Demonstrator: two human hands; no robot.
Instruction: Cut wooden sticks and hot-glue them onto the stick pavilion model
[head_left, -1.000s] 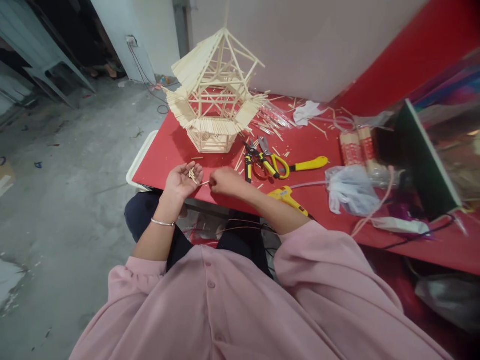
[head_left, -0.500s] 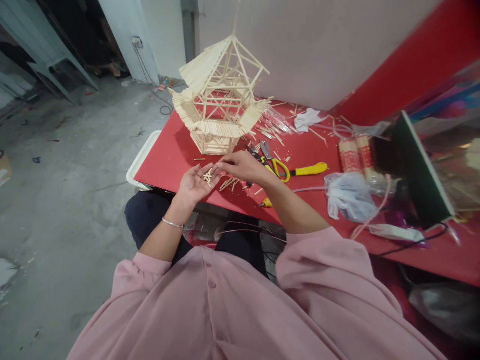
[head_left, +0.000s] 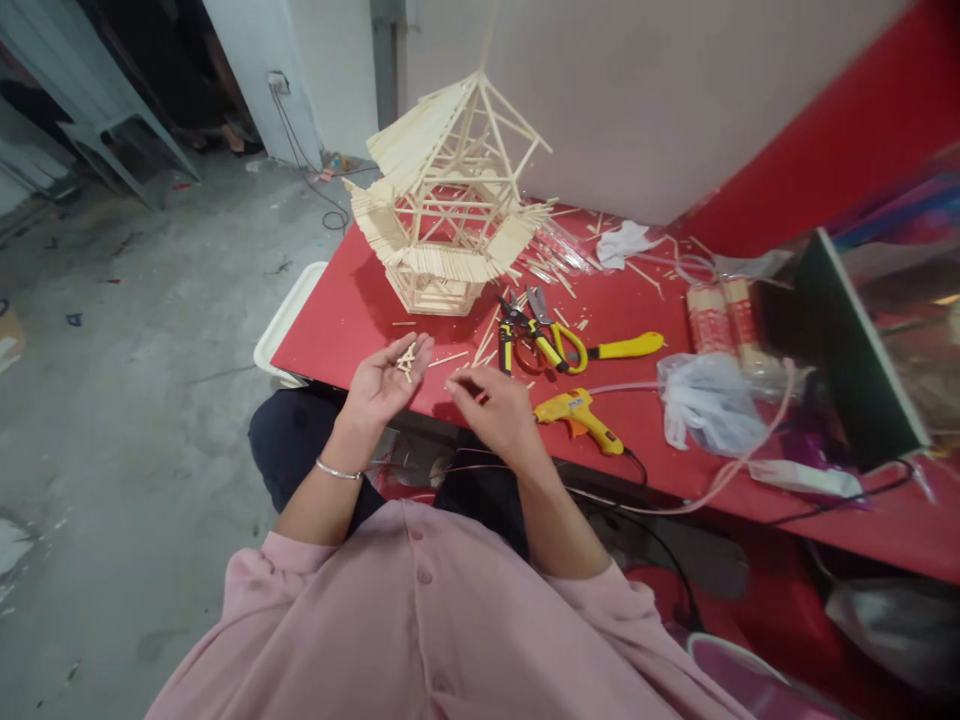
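My left hand (head_left: 379,384) is palm up above the front edge of the red table. It holds a small heap of short wooden stick pieces (head_left: 406,362) in its cupped palm. Just to the right, apart from it, my right hand (head_left: 495,408) has thumb and fingers drawn together in a pinch; whether anything is between them is hidden. Behind both hands stands a tiered pagoda-like model (head_left: 442,230) made of thin wooden sticks, its roof partly covered. A yellow glue gun (head_left: 577,415) lies on its side to the right of my right hand.
On the red table (head_left: 322,330) lie pliers (head_left: 531,335), yellow-handled scissors (head_left: 568,347), a yellow handle (head_left: 630,346) and scattered sticks (head_left: 551,270). Farther right are wrapped stick bundles (head_left: 709,320), a plastic bag (head_left: 705,400) and a green board (head_left: 855,360). Cords hang over the front edge.
My right hand has drawn back from my left palm, down and to the right, uncovering the pliers and glue gun. My left hand has shifted slightly left, still with the stick pieces.
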